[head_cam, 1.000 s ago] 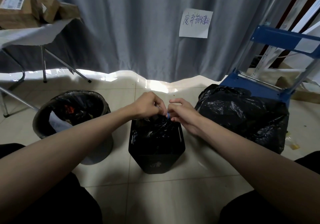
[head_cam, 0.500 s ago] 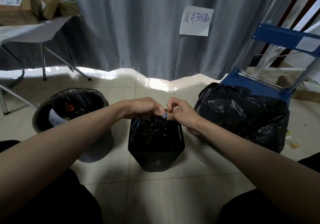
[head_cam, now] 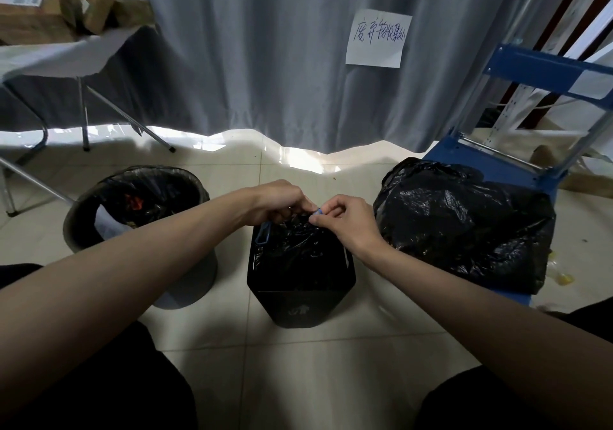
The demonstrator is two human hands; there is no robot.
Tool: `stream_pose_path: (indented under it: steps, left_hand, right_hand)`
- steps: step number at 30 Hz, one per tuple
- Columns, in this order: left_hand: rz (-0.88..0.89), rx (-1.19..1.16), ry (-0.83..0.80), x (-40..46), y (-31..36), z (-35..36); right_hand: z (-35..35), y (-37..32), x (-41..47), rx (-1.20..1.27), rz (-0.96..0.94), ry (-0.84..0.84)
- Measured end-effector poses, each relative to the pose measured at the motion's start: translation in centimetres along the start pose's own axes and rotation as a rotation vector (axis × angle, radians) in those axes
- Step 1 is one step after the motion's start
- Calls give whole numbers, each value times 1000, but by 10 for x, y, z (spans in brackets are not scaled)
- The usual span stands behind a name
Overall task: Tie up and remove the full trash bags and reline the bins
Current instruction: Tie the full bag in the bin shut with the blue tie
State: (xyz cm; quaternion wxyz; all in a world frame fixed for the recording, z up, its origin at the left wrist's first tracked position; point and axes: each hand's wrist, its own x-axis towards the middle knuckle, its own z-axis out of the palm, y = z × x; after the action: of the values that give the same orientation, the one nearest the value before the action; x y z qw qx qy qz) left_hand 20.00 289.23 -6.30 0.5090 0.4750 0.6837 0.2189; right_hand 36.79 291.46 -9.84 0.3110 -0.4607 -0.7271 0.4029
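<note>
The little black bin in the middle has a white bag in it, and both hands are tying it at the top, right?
Not quite: the head view shows the bag in the little black bin is black, not white. The left hand and right hand do grip it at the top.

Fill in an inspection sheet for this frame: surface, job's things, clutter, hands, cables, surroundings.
Surface: pale tiled floor.
Job's things: square black bin, its bag gathered at the top, blue drawstring showing; round grey bin with open liner and rubbish; full black bag on a blue cart.
Clutter: yellowish scraps on the floor by the cart.
Hands: left hand grips the bag top; right hand pinches the drawstring.
Cables: nothing seen.
Surroundings: grey curtain with a handwritten note; folding table carrying boxes.
</note>
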Motion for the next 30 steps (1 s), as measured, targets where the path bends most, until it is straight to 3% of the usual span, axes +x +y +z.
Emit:
stream_pose_path:
  steps: [5, 11, 18, 30]
  left_hand:
    - [-3, -13, 50, 4, -2, -2]
    - [22, 37, 78, 3, -4, -4]
    - [94, 174, 52, -3, -3, -13]
    - [256, 454, 269, 4, -7, -9]
  right_hand:
    - [-4, -3, 2, -44, 29, 1]
    - [-12, -2, 13, -22, 134, -122]
    - [-24, -16, 9, -185, 102, -260]
    - [-27, -26, 5, -404, 0, -453]
